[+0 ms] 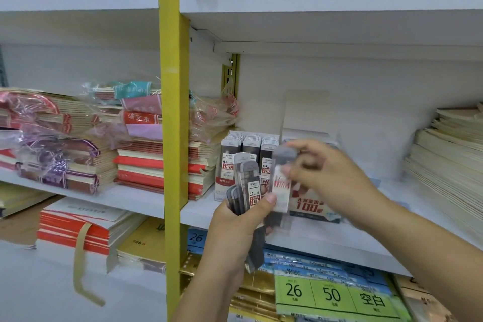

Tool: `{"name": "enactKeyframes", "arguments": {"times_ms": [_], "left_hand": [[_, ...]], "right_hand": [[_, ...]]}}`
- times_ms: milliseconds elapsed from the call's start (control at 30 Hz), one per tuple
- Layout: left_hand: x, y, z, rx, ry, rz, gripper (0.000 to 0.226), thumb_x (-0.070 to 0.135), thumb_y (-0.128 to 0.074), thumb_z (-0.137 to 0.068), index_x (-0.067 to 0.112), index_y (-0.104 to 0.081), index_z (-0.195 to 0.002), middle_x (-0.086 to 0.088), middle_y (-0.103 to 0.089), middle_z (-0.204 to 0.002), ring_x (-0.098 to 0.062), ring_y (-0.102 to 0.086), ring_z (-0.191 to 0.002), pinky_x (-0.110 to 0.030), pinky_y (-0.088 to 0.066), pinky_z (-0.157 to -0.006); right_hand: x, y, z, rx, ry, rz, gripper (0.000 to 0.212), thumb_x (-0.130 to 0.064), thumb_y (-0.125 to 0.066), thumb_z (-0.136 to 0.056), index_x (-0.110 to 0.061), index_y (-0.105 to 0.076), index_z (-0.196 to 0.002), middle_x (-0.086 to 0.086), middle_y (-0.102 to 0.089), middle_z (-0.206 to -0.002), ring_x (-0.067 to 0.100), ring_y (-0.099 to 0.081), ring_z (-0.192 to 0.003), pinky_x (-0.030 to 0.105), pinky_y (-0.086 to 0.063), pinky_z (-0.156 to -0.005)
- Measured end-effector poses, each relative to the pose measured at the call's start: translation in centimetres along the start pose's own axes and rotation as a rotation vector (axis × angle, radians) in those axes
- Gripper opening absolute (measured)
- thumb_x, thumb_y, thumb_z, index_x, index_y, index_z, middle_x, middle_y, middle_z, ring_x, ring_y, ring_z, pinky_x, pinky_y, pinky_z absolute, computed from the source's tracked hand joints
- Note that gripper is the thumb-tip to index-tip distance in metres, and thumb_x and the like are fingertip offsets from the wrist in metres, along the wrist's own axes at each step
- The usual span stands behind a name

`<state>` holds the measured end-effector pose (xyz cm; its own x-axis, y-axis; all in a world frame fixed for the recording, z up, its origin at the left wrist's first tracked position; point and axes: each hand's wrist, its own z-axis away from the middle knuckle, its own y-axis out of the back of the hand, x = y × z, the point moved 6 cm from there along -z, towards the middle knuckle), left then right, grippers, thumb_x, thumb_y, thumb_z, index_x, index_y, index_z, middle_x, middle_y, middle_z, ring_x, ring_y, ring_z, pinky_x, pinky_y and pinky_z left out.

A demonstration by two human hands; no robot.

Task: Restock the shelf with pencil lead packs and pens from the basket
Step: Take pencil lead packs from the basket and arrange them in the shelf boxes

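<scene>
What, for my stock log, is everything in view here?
shelved lead packs: several rows, grey-white, on white shelf
display box: one, red-white print, behind right hand
notebooks: several stacks, red-cream, left of post
post: one, yellow, between bays
paper stack: one, cream, shelf's right
paper packs: several, blue-green, below shelf
held lead packs: several, grey, left hand grips
single lead pack: one, white-red, right hand pinches
left hand: one, lower centre
right hand: one, before box

lead packs [248,149] on shelf [379,239] | notebooks [156,167] left | paper stack [449,162] right
</scene>
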<state>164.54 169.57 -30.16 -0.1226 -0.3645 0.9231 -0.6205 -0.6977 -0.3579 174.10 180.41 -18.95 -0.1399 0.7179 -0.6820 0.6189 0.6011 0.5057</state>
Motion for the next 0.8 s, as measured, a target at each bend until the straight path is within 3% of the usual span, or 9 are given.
{"name": "enactKeyframes", "arguments": {"times_ms": [133, 200, 300, 367, 433, 533, 600, 700, 800], "left_hand": [[0.0, 0.3, 0.0, -0.002, -0.004, -0.008, 0.054, 0.052, -0.082, -0.057, 0.015, -0.072, -0.095, -0.002, -0.077, -0.078, -0.014, -0.072, -0.065, -0.02, -0.055, -0.058], [-0.1, 0.4, -0.2, -0.018, 0.001, -0.074, 0.058, 0.06, -0.08, -0.055, 0.014, -0.067, -0.089, -0.002, -0.067, -0.064, -0.011, -0.061, -0.056, -0.02, -0.052, -0.057], [-0.5, -0.1, -0.3, -0.084, 0.007, -0.109, 0.055, 0.061, -0.08, -0.062, 0.017, -0.064, -0.091, 0.002, -0.059, -0.061, -0.011, -0.056, -0.056, -0.029, -0.049, -0.064], [-0.7, -0.5, -0.4, -0.136, 0.021, -0.067, 0.046, 0.048, -0.084, -0.074, 0.015, -0.063, -0.098, 0.001, -0.058, -0.064, -0.012, -0.055, -0.059, -0.033, -0.049, -0.068], [-0.8, -0.8, -0.4, -0.188, 0.042, -0.029, 0.037, 0.033, -0.076, -0.077, 0.014, -0.063, -0.105, 0.0, -0.058, -0.067, -0.014, -0.055, -0.063, -0.035, -0.048, -0.071], [-0.9, -0.8, -0.3, -0.222, 0.038, -0.02, 0.026, 0.024, -0.068, -0.083, 0.013, -0.064, -0.106, -0.001, -0.063, -0.074, -0.014, -0.058, -0.067, -0.04, -0.047, -0.079], [-0.8, -0.6, -0.3, -0.226, 0.02, -0.02, 0.009, 0.02, -0.067, -0.093, 0.016, -0.071, -0.101, -0.003, -0.071, -0.082, -0.014, -0.064, -0.071, -0.036, -0.051, -0.08], [-0.5, -0.7, -0.1, -0.274, 0.01, -0.012, 0.027, 0.027, -0.066, -0.09, 0.017, -0.068, -0.115, -0.002, -0.077, -0.109, -0.018, -0.074, -0.094, -0.029, -0.059, -0.079], [-0.2, -1.1, 0.2, -0.328, 0.007, 0.073, 0.038, 0.024, -0.065, -0.086, 0.018, -0.064, -0.123, -0.008, -0.075, -0.118, -0.026, -0.072, -0.107, -0.033, -0.061, -0.078]], "right_hand": [[-1.1, 6.3, -1.1, 0.316, 0.164, -0.016, 0.036, -0.014, -0.066, -0.089, -0.049, -0.055, -0.089, -0.011, -0.072, -0.088, 0.005, -0.069, -0.074, 0.018, -0.053, -0.058], [-0.8, 7.7, -1.8, 0.334, 0.203, 0.232, 0.036, -0.014, -0.068, -0.087, -0.047, -0.052, -0.09, -0.008, -0.069, -0.085, 0.012, -0.068, -0.076, 0.025, -0.054, -0.064], [1.2, 7.4, -3.1, 0.223, 0.134, 0.414, 0.034, -0.018, -0.072, -0.084, -0.042, -0.05, -0.092, -0.013, -0.067, -0.088, 0.004, -0.065, -0.075, 0.025, -0.051, -0.069], [2.5, 6.4, -3.7, 0.139, 0.083, 0.431, 0.035, -0.019, -0.072, -0.084, -0.043, -0.048, -0.089, -0.014, -0.067, -0.089, -0.003, -0.063, -0.071, 0.017, -0.047, -0.063], [3.6, 6.1, -4.2, 0.102, 0.034, 0.432, 0.036, -0.019, -0.074, -0.083, -0.042, -0.046, -0.089, -0.012, -0.067, -0.083, -0.006, -0.062, -0.067, 0.012, -0.044, -0.056], [4.6, 5.6, -4.6, 0.046, -0.025, 0.422, 0.028, -0.021, -0.075, -0.082, -0.037, -0.052, -0.085, -0.008, -0.067, -0.08, 0.002, -0.064, -0.073, 0.022, -0.046, -0.062], [4.5, 5.4, -4.9, 0.054, 0.03, 0.609, 0.021, -0.026, -0.074, -0.082, -0.037, -0.056, -0.085, -0.013, -0.058, -0.083, 0.012, -0.056, -0.088, 0.026, -0.041, -0.068], [3.9, 5.1, -5.2, 0.101, 0.121, 0.907, 0.024, -0.033, -0.068, -0.086, -0.03, -0.067, -0.11, -0.013, -0.043, -0.086, 0.011, -0.036, -0.095, 0.029, -0.036, -0.078], [3.1, 4.9, -4.3, 0.146, 0.154, 0.951, 0.035, -0.033, -0.059, -0.092, -0.025, -0.062, -0.126, -0.011, -0.045, -0.094, 0.007, -0.032, -0.095, 0.025, -0.033, -0.079]]}}
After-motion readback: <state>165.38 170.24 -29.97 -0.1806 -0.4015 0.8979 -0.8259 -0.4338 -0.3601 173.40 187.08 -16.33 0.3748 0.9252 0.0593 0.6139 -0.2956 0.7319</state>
